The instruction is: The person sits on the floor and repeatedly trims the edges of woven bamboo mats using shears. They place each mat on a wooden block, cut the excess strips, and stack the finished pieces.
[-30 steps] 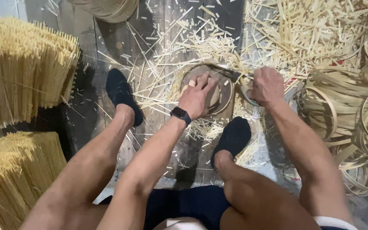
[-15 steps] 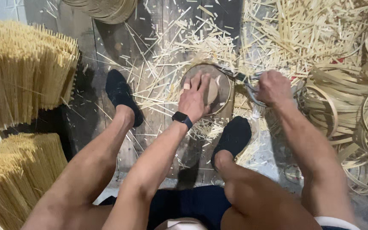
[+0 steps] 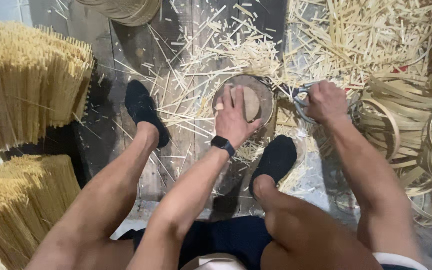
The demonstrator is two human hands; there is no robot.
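My left hand grips a round, shallow woven piece with a dark rim, its fingers spread over the pale inner disc. A black watch sits on that wrist. My right hand is closed on the handles of metal shears, held just right of the round piece's rim. Both hands hover above the wooden floor between my two feet in black socks.
Thin bamboo slivers litter the plank floor. Bundles of upright yellow sticks stand at the left. Coiled bamboo strip hoops pile up at the right. A stack of round rims lies at the top.
My right hand has shifted slightly right and away from the round piece with the shears. My left hand keeps its hold on the piece, turning it a little.
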